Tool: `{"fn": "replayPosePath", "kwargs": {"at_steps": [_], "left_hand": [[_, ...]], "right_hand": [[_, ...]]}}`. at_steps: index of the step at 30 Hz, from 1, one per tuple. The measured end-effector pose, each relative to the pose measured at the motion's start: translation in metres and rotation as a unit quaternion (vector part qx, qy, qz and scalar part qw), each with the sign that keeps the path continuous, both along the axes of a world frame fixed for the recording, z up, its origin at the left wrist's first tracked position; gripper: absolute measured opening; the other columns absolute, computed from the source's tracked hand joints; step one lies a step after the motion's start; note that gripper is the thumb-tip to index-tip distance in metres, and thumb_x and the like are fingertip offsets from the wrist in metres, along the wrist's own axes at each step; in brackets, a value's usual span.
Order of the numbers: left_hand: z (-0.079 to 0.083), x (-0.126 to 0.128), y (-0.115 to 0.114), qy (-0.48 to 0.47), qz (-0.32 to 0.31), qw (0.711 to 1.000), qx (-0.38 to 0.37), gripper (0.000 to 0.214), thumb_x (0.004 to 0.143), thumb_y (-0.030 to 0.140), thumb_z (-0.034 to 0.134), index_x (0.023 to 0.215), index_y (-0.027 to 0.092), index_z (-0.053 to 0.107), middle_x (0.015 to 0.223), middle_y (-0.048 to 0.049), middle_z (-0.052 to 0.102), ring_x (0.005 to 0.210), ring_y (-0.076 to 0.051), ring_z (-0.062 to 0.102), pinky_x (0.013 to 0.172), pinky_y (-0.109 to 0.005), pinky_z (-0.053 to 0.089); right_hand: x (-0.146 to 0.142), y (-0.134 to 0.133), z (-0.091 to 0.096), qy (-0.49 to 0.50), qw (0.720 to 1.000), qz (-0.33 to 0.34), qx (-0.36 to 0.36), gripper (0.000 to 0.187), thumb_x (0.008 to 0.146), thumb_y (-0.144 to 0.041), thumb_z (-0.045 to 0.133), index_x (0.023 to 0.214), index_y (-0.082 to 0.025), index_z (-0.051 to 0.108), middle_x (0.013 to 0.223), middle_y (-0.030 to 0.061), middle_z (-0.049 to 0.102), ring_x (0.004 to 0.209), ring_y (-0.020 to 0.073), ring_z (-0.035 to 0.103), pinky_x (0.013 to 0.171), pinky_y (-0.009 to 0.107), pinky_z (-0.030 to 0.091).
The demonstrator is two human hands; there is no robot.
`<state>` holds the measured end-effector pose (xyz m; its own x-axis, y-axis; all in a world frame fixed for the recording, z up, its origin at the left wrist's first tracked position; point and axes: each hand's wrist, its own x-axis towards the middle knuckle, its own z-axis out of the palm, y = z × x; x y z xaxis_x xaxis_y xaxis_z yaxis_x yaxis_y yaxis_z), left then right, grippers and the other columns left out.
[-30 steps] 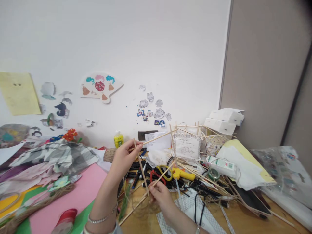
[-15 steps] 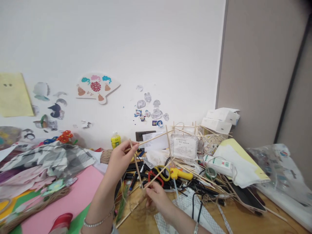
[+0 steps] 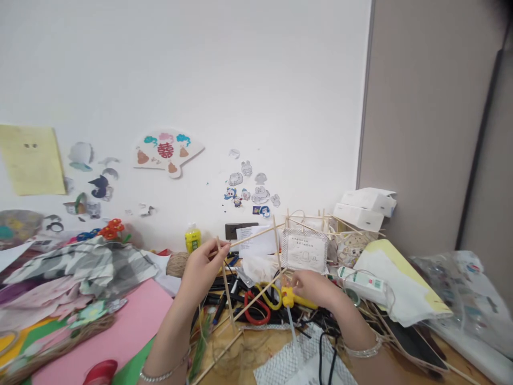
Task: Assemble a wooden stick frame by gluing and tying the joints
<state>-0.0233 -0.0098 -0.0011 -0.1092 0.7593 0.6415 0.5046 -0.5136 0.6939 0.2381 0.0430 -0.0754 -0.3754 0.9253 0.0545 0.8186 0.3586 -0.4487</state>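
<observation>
- Evidently the left hand (image 3: pixel 205 266) does the supporting: thumb and fingers are pinched together on the upper left corner of a stick frame (image 3: pixel 276 241), left of the yellow glue gun (image 3: pixel 287 295).
- Held by that one corner, the frame reaches out over the clutter towards the glue gun, one corner ending just above its nozzle. Whether the two touch, or the sticks rest on anything there, I cannot tell.
- The right hand (image 3: pixel 315 286) is off the frame, its fingers bent over the glue gun's handle side. How tightly they close, and whether they have hold of it, is hidden; the palm faces down, which would suit picking up or steadying something lying flat.
- A pale rod (image 3: pixel 292 323) sticks out of the glue gun's rear towards the person, presumably as its feed.
- Below the glue gun lies a grid-patterned sheet (image 3: pixel 272 369), perhaps there to protect the wooden table (image 3: pixel 387 369).
- Red scissor handles (image 3: pixel 262 321) sit just left of the glue gun, seemingly kept within reach.
- Behind the glue gun, a net-edged card (image 3: pixel 308 251) stands nearly upright against a stick rack (image 3: pixel 324 215), which probably props it.
</observation>
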Motion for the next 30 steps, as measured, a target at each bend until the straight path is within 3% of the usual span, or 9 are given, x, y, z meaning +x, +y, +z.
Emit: {"fn": "replayPosePath", "kwargs": {"at_steps": [3, 7, 13, 23, 26, 30], "left_hand": [[-0.002, 0.0, 0.002, 0.001, 0.0, 1.0, 0.001, 0.026, 0.075, 0.043, 0.055, 0.073, 0.018, 0.06, 0.081, -0.0045, 0.069, 0.079, -0.021, 0.064, 0.068, -0.028, 0.048], [-0.003, 0.001, 0.004, 0.004, 0.002, 1.0, 0.001, 0.026, 0.075, 0.043, 0.055, 0.075, 0.018, 0.061, 0.082, -0.0051, 0.07, 0.08, -0.022, 0.065, 0.07, -0.03, 0.049], [-0.001, 0.002, 0.001, 0.006, 0.005, 1.0, -0.006, 0.029, 0.075, 0.046, 0.056, 0.078, 0.017, 0.062, 0.082, -0.0049, 0.07, 0.082, -0.023, 0.065, 0.071, -0.03, 0.049], [0.006, 0.003, -0.009, -0.011, 0.021, 1.0, -0.01, 0.03, 0.075, 0.046, 0.056, 0.076, 0.017, 0.061, 0.078, -0.0048, 0.068, 0.076, -0.021, 0.062, 0.064, -0.027, 0.047], [0.005, 0.001, -0.008, -0.017, 0.021, 1.0, -0.012, 0.029, 0.075, 0.046, 0.056, 0.074, 0.017, 0.061, 0.077, -0.0042, 0.067, 0.077, -0.021, 0.062, 0.065, -0.027, 0.046], [0.005, 0.001, -0.006, -0.021, 0.013, 1.0, -0.009, 0.028, 0.075, 0.045, 0.056, 0.076, 0.017, 0.061, 0.08, -0.0046, 0.068, 0.079, -0.021, 0.062, 0.067, -0.027, 0.046]], "right_hand": [[0.007, 0.014, -0.006, -0.1, 0.994, -0.048, 0.012, 0.027, 0.089, -0.03, 0.054, 0.113, -0.018, 0.055, 0.116, 0.0071, 0.057, 0.098, 0.0208, 0.059, 0.082, 0.041, 0.05], [0.0, 0.024, -0.024, -0.191, 0.979, -0.067, -0.015, 0.028, 0.089, -0.029, 0.055, 0.114, -0.017, 0.054, 0.115, 0.0073, 0.057, 0.097, 0.0205, 0.059, 0.081, 0.04, 0.05], [-0.009, 0.019, -0.023, -0.229, 0.969, -0.095, -0.014, 0.028, 0.089, -0.029, 0.055, 0.114, -0.017, 0.054, 0.116, 0.0074, 0.057, 0.097, 0.0207, 0.059, 0.081, 0.04, 0.05], [0.013, 0.014, 0.003, -0.119, 0.974, -0.181, 0.064, 0.026, 0.089, -0.031, 0.055, 0.11, -0.015, 0.056, 0.111, 0.007, 0.059, 0.094, 0.0196, 0.06, 0.081, 0.04, 0.05], [0.03, 0.01, 0.017, -0.057, 0.967, -0.231, 0.092, 0.022, 0.085, -0.031, 0.059, 0.099, -0.015, 0.06, 0.096, 0.0061, 0.064, 0.087, 0.0201, 0.061, 0.077, 0.039, 0.048], [0.048, -0.002, 0.041, 0.084, 0.946, -0.275, 0.151, 0.022, 0.073, -0.03, 0.061, 0.091, -0.017, 0.061, 0.078, 0.0103, 0.066, 0.078, 0.0285, 0.063, 0.066, 0.036, 0.043]]}}
